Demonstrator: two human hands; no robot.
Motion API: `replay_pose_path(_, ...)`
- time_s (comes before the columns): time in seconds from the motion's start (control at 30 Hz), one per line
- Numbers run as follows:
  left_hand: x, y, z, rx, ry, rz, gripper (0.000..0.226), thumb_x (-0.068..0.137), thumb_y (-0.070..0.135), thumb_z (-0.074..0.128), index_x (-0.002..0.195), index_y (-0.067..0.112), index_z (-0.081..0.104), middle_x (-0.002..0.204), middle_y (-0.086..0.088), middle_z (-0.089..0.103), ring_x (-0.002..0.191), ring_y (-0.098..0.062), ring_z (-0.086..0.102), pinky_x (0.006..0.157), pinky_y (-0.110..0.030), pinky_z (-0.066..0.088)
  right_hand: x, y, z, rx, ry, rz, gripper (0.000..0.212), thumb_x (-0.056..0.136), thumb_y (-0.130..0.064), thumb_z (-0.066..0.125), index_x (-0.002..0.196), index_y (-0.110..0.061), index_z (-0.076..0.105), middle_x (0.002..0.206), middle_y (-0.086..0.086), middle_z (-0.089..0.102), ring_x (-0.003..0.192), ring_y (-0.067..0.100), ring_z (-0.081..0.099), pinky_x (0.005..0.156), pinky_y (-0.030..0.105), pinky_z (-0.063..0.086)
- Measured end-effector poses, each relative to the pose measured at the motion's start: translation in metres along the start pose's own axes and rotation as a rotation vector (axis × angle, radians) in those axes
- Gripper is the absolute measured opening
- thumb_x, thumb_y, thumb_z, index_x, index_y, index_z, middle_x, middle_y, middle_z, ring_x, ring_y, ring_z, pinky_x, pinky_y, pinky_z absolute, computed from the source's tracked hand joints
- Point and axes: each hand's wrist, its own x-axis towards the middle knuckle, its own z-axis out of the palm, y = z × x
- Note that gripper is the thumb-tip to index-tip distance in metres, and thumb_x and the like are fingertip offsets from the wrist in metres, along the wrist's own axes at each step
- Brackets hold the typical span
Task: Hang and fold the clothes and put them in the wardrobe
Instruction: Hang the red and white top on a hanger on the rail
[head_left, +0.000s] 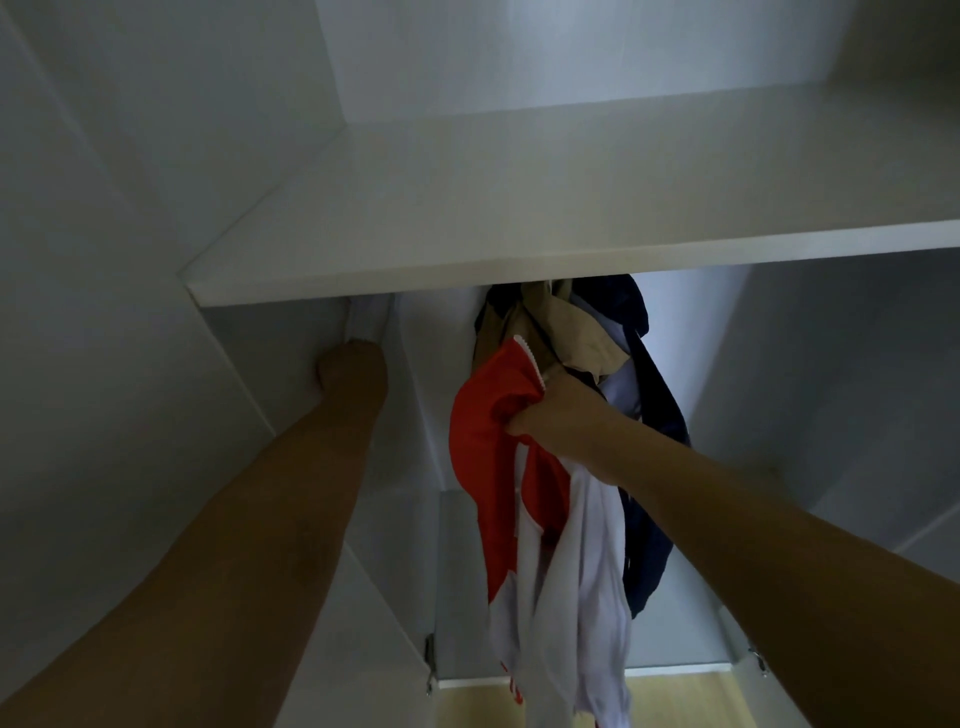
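Clothes hang inside a white wardrobe (130, 218), seen from my head camera looking in and down. A wide white shelf (519, 223) crosses the upper half of the view, and the garments hang from somewhere behind and below its front edge; whatever they hang from is hidden.

My right hand (558, 413) reaches in from the lower right, and its fingers are curled tight around a bunch of a red and white shirt (493, 467), gripping it near the top. The red part drapes to the left of my hand, and the white part falls straight down below my wrist. Near the bottom hem there are small red marks that could be lettering, but they are too blurred and too cut off to read.

Just behind the shirt hangs a tan garment (576, 332), touching it, with something pale showing under it. To the right of that hangs a dark navy garment (649, 467), which trails down behind my right forearm.

My left hand (350, 366) reaches up along the left inner wall of the wardrobe, to just under the shelf. It seems to touch a bit of white cloth (370, 322) tucked in that corner. I cannot tell whether its fingers are spread or curled, as only the back of the hand shows.

At the bottom a strip of yellowish wooden floor (675, 701) shows, and small metal hinges (429, 660) sit at the wardrobe's lower edges.
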Motion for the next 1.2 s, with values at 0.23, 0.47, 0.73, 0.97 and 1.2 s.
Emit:
replay_pose_path(0.23,-0.016,0.022,-0.021,-0.242,0.130,-0.039,0.034,0.101,0.016,0.038,0.127,0.000,0.052,0.122,-0.025,0.061,0.112,-0.042,0.059,0.086,-0.044,0.046,-0.007,-0.002,-0.004,-0.011,0.009,-0.017,0.031,0.090,-0.016,0.063,0.116,0.000,0.056,0.108,0.018,0.065,0.099,0.031,0.064,0.088,0.037,0.052)
replay_pose_path(0.47,-0.129,0.033,-0.030,-0.404,0.152,-0.025,0.027,0.099,0.007,0.040,0.118,-0.006,0.054,0.111,-0.027,0.065,0.102,-0.042,0.063,0.074,-0.038,0.044,-0.058,0.009,-0.031,0.025,0.092,-0.098,0.032,0.092,-0.024,0.062,0.116,-0.003,0.062,0.116,0.016,0.065,0.109,0.032,0.061,0.086,0.035,0.049)
replay_pose_path(0.73,-0.341,0.015,-0.091,-0.406,0.076,0.032,0.020,0.101,0.019,0.040,0.091,0.010,0.055,0.098,-0.017,0.063,0.084,-0.030,0.058,0.070,-0.032,0.039,-0.137,0.044,-0.082,0.215,0.044,0.035,0.037,0.097,-0.012,0.055,0.127,0.008,0.051,0.130,0.027,0.054,0.112,0.036,0.056,0.080,0.036,0.051)
replay_pose_path(0.97,-0.473,0.008,-0.180,-0.473,-0.099,0.281,0.028,0.102,0.019,0.043,0.082,0.011,0.062,0.066,0.004,0.049,0.054,-0.005,0.047,0.045,-0.013,0.031,-0.178,0.091,-0.115,0.264,0.244,-0.013,0.041,0.097,-0.031,0.055,0.117,0.005,0.057,0.118,0.024,0.062,0.106,0.036,0.060,0.080,0.034,0.047)
replay_pose_path(1.2,-0.531,0.020,-0.229,-0.403,-0.215,0.429,0.037,0.102,0.024,0.044,0.069,0.022,0.059,0.050,0.011,0.052,0.045,0.006,0.047,0.046,-0.011,0.034,-0.204,0.108,-0.143,0.197,0.297,-0.006,0.044,0.095,-0.032,0.056,0.122,0.003,0.056,0.114,0.018,0.062,0.095,0.029,0.060,0.081,0.034,0.047)
